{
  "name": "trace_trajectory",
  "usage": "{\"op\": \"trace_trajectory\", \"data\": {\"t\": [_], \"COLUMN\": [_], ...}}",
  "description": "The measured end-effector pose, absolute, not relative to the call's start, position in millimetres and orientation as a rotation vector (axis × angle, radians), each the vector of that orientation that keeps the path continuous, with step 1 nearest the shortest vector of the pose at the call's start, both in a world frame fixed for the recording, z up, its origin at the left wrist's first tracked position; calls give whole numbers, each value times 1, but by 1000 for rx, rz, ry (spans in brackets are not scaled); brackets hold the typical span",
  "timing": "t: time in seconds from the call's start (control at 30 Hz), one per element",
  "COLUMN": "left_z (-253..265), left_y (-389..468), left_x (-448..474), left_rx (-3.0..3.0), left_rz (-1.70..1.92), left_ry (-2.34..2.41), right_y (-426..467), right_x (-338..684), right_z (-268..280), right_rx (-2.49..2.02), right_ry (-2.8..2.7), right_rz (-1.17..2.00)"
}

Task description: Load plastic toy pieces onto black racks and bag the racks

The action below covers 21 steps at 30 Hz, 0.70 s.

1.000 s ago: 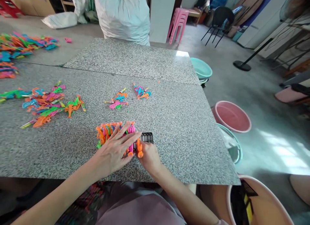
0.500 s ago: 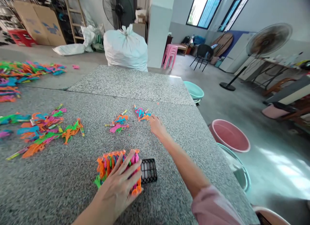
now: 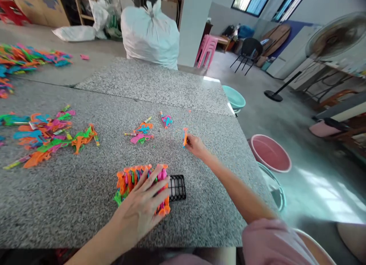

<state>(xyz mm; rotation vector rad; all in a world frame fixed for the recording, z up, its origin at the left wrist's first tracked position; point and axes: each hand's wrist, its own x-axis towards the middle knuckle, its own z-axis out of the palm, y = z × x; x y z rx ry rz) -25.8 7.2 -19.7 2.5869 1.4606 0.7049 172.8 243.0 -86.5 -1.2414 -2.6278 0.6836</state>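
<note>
My left hand (image 3: 143, 198) lies with fingers spread over a packed row of small plastic toy guns (image 3: 128, 183), orange, green and pink. They stand side by side in a black plastic basket (image 3: 177, 187), whose bare lattice end shows at the right; the rest is covered. My right hand (image 3: 196, 146) is closed around an orange and blue toy gun (image 3: 185, 137), held above the table beyond the basket. Left of it lies a pink and blue toy gun (image 3: 166, 121). A small group of toy guns (image 3: 143, 131) rests nearer the middle.
A loose pile of toy guns (image 3: 48, 135) lies on the left of the speckled stone table (image 3: 94, 204); a larger heap (image 3: 25, 59) is farther back. A tied white sack (image 3: 150, 36) stands behind the table. Basins, one of them pink (image 3: 270, 152), stand along the right edge.
My right hand has picked up a toy gun from the far pair and drawn it right and nearer. My left hand stays on the packed row. The view has tilted down.
</note>
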Motion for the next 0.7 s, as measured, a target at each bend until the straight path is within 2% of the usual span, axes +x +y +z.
{"op": "trace_trajectory", "data": {"t": [0.07,0.2,0.27,0.5,0.7], "left_z": [-18,-13,-10,-12,-14], "left_y": [8,11,12,10,8], "left_x": [-26,-29,-31,-32,-32], "left_rx": [2570,2680,2729,2762,2763], "left_rz": [725,633,588,591,606], "left_ry": [1464,1426,1410,1403,1435], "right_y": [190,114,103,108,106], "right_x": [177,159,147,134,124], "right_z": [-102,-115,-110,-70,-56], "right_rx": [-1184,-1120,-1163,-1306,-1278], "right_ry": [-2338,-2048,-1999,-2471,-2695], "right_rz": [1045,1271,1228,925,836]}}
